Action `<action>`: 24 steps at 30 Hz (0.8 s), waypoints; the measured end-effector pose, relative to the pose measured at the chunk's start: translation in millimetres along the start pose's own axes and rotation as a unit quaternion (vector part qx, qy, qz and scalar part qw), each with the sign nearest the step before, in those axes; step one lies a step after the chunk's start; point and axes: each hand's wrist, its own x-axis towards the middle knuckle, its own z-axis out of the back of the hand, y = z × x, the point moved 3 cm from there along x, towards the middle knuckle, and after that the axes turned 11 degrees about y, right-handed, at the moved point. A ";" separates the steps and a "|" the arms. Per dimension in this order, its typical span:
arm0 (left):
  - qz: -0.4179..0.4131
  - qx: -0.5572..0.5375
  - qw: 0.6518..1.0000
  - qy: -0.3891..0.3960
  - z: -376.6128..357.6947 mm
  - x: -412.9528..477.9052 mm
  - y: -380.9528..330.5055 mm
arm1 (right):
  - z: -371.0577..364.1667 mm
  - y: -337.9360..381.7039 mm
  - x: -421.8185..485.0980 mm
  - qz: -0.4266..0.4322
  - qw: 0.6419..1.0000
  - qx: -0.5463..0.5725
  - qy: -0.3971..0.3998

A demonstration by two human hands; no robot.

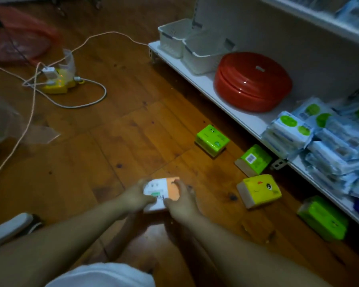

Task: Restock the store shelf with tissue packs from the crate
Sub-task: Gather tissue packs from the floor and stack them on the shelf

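Left hand (pixel 136 196): fingers curled round left end of white-and-orange pack (pixel 162 191), thumb on top; closed on it.
Right hand (pixel 181 201): fingers bent over orange right end of same pack, thumb near its lower edge; closed on it.
Pack: held between both hands, low over wooden floor (pixel 112 141), well apart from shelf (pixel 216 90); whether underside touches floor cannot be told.
Loose on floor along shelf edge: green pack (pixel 212 139) with cartoon eyes; green pack with code label (pixel 253 159), tilted on end, just beside shelf lip; yellow pack (pixel 259 190) with winking face; green pack (pixel 323 217) nearest bottom right, blurred.
On shelf, far to near: two white baskets (pixel 187 44), side by side; red basin (pixel 253 80), upturned; heap of blue-and-white packs (pixel 319 137) with green round labels, overhanging front edge.
Floor, upper left: yellow power strip (pixel 58 83) with white plugs, white cables (pixel 87 100) looping off; red bag (pixel 23 38), blurred.
Left edge: clear plastic bag (pixel 19 129), contents unclear.
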 end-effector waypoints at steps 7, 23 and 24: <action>-0.162 0.091 0.978 -0.096 5.0 19.0 -189.1 | 158.6 68.7 -26.9 0.131 0.969 0.063 -0.201; -0.500 0.071 0.862 -0.041 -149.5 -65.0 -543.1 | 464.4 71.5 -242.6 0.267 0.841 0.008 -0.470; -0.512 0.074 0.855 -0.028 -162.8 -70.8 -556.2 | 476.1 65.5 -256.8 0.260 0.837 0.002 -0.481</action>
